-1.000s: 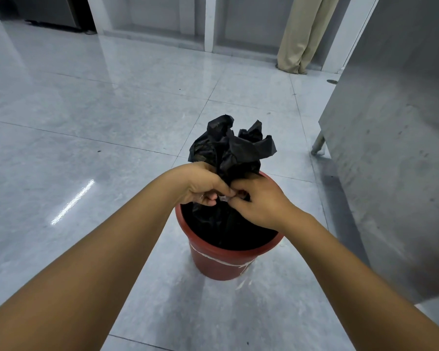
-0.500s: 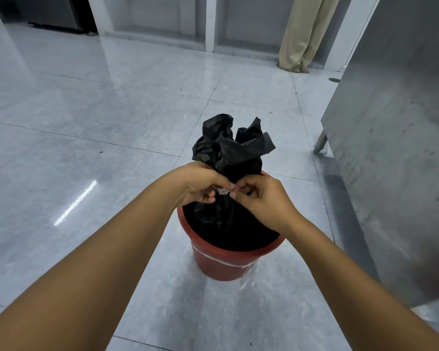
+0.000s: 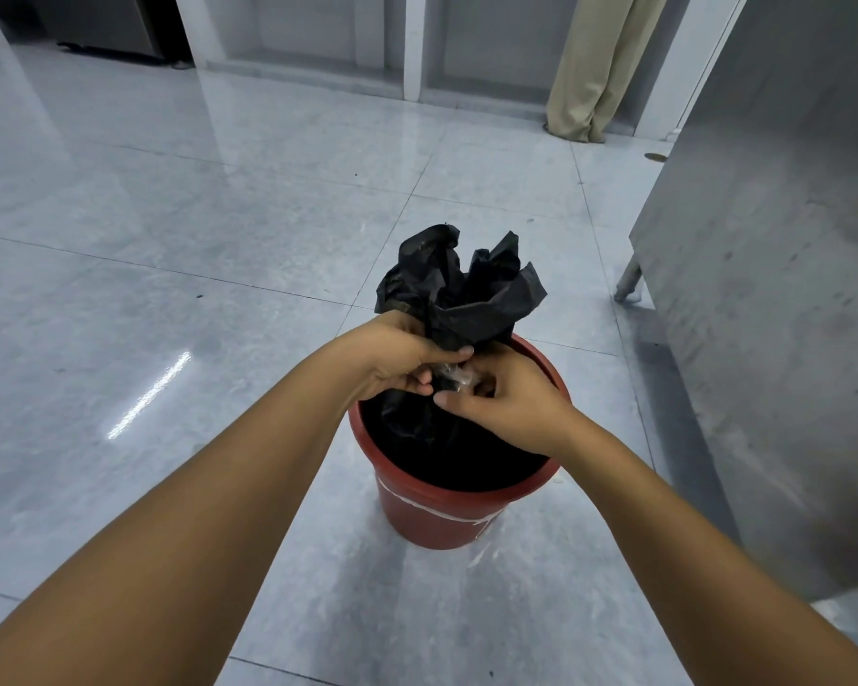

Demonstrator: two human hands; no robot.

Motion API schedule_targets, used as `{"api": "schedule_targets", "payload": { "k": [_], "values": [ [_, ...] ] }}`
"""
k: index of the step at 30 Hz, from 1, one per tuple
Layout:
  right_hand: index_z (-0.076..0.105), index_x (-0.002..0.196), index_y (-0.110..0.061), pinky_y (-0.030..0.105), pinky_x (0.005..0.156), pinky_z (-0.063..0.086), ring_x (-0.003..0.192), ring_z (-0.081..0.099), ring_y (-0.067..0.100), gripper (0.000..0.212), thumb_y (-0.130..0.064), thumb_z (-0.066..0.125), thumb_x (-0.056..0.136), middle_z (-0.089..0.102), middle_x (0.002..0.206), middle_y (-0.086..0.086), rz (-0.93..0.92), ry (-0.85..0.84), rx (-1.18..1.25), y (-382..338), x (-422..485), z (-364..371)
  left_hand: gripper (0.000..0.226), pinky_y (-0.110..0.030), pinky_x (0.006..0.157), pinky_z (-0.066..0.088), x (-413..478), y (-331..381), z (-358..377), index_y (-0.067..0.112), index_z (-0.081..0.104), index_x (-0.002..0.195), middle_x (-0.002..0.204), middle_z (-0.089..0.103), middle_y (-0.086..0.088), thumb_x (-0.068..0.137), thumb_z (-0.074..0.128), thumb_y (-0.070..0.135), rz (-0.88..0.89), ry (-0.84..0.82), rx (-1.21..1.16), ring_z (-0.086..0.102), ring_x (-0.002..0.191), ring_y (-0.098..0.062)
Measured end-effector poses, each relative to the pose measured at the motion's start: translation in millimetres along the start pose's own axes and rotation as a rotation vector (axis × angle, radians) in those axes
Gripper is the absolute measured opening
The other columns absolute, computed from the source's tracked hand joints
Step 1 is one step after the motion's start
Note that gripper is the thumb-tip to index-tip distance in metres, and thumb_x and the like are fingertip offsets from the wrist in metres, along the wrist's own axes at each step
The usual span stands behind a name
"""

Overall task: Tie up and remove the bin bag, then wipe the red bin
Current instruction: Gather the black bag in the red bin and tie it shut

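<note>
Grey floor (image 3: pixel 219 250) is occupied by the red bin (image 3: pixel 437 519); the upright neck of the bin bag (image 3: pixel 459 294) is pinched by curled fingers (image 3: pixel 447 358) of left hand (image 3: pixel 397 356) and right hand (image 3: pixel 513 406).

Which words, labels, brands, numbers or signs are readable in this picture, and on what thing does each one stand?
No text can be read anywhere.
bin: red, with a plain white band, no letters.
bag: plain black, no print.
clear strip at the bag's neck: too small to tell whether it bears print.
cabinet: bare metal, only marks.
</note>
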State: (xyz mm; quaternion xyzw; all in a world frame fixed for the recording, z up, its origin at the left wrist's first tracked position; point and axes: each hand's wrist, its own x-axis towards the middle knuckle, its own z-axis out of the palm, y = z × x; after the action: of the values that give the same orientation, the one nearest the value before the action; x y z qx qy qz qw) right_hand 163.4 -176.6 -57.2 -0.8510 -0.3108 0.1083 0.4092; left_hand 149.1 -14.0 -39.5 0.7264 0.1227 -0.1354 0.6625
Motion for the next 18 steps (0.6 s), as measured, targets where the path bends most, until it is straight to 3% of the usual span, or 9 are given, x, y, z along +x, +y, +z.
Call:
{"api": "schedule_targets", "payload": {
  "k": [3,7,10,13,15,18],
  "values": [
    [0.056,0.064,-0.024,0.005,0.058,0.041,0.065,0.057,0.0,0.024,-0.022,0.078,0.073,0.054,0.085,-0.009,-0.017,0.212,-0.008,3,-3,4,0.021,-0.019,0.042,0.046,3,-2,-1,0.006,0.066,0.087,0.081,0.056,-0.013,0.074,0.077,0.017,-0.005,0.071,-0.03,0.042,0.038,-0.007],
    [0.06,0.069,-0.022,0.013,0.061,0.054,0.062,0.065,0.011,0.022,-0.008,0.077,0.074,0.053,0.089,-0.005,0.001,0.299,0.16,3,-7,7,0.02,-0.018,0.043,0.046,6,-7,-2,0.011,0.066,0.078,0.078,0.057,-0.009,0.072,0.079,0.024,0.003,0.078,-0.072,0.042,0.038,-0.007],
    [0.065,0.093,-0.023,0.03,0.068,0.06,0.063,0.069,0.013,0.025,-0.007,0.074,0.076,0.054,0.104,-0.003,0.066,0.317,0.194,3,-10,0,0.032,-0.017,0.043,0.046,4,-10,-6,0.014,0.067,0.073,0.058,0.062,-0.003,0.068,0.077,0.045,-0.013,0.071,0.058,0.043,0.035,-0.005],
    [0.053,0.119,-0.032,0.018,0.065,0.056,0.062,0.07,0.012,0.052,-0.007,0.072,0.078,0.052,0.118,-0.001,0.105,0.291,0.229,5,-12,-8,0.045,-0.018,0.037,0.038,2,-12,-11,0.016,0.062,0.059,0.042,0.052,0.003,0.059,0.075,0.06,-0.03,0.092,0.184,0.037,0.031,-0.008],
    [0.052,0.12,-0.031,0.019,0.066,0.056,0.061,0.07,0.012,0.053,-0.006,0.071,0.078,0.055,0.112,0.0,0.145,0.285,0.216,7,-15,-13,0.048,-0.017,0.036,0.031,1,-11,-13,0.017,0.063,0.064,0.042,0.046,0.006,0.056,0.075,0.062,-0.016,0.091,0.242,0.035,0.032,-0.008],
    [0.06,0.109,-0.014,0.027,0.062,0.06,0.057,0.064,0.014,0.038,0.001,0.072,0.077,0.062,0.084,0.007,0.208,0.282,0.252,14,-20,-18,0.049,-0.018,0.034,0.029,-2,-11,-18,0.014,0.067,0.087,0.047,0.049,0.009,0.063,0.075,0.056,0.011,0.0,0.2,0.032,0.035,-0.007]
  ]
}}
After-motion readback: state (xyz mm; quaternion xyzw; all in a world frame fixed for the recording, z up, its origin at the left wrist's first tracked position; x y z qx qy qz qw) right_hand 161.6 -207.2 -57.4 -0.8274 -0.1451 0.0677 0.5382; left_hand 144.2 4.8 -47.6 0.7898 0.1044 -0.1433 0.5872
